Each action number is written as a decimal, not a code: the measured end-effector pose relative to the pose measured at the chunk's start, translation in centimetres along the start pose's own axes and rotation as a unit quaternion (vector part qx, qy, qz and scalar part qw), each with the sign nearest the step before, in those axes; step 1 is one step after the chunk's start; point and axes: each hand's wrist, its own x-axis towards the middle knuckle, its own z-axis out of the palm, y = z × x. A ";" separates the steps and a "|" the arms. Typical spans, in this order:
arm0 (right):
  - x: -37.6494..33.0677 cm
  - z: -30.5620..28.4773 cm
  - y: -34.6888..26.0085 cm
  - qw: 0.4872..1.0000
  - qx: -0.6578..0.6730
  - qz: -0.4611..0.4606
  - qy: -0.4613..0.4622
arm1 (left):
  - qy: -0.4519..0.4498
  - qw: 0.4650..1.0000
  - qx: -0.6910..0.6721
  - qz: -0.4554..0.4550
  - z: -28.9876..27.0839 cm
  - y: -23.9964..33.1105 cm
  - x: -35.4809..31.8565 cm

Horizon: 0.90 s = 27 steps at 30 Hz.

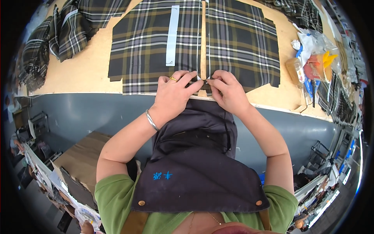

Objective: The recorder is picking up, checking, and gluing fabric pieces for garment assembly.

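Note:
Two dark plaid fabric panels lie flat on the wooden table, a left panel [150, 43] and a right panel [243, 46], with a narrow strip of bare wood between them. Near the front end of that gap, my left hand [176, 93] has thumb and fingertips closed on the left panel's edge. Just across from it, my right hand [230, 93] pinches the inner corner of the right panel. The fingertips of both hands almost meet, and they hide what lies right under them. A pale blue strip [172, 35] rests lengthwise on the left panel.
Bunched plaid fabric [72, 33] lies on the table [85, 72] at the far left. To the right stand a plastic bottle [295, 72], clear bags [317, 43] and an orange cup-like holder [317, 68]. A brown cardboard box [83, 160] sits below, left of me.

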 end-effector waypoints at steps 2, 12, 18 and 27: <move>-0.1 0.1 -0.1 1.000 0.002 -0.002 0.014 | 0.005 1.000 -0.011 -0.007 0.3 -0.1 -0.2; 0.0 -7.4 4.6 0.964 -0.160 0.053 0.208 | 0.002 1.000 0.006 -0.030 0.0 1.4 -0.5; -1.3 -12.8 5.4 0.935 -0.239 0.160 0.206 | 0.050 0.997 -0.042 -0.029 1.0 0.8 -1.6; 1.4 1.9 -2.3 0.946 0.096 0.290 0.110 | 0.153 0.949 -0.201 -0.188 1.7 1.9 0.5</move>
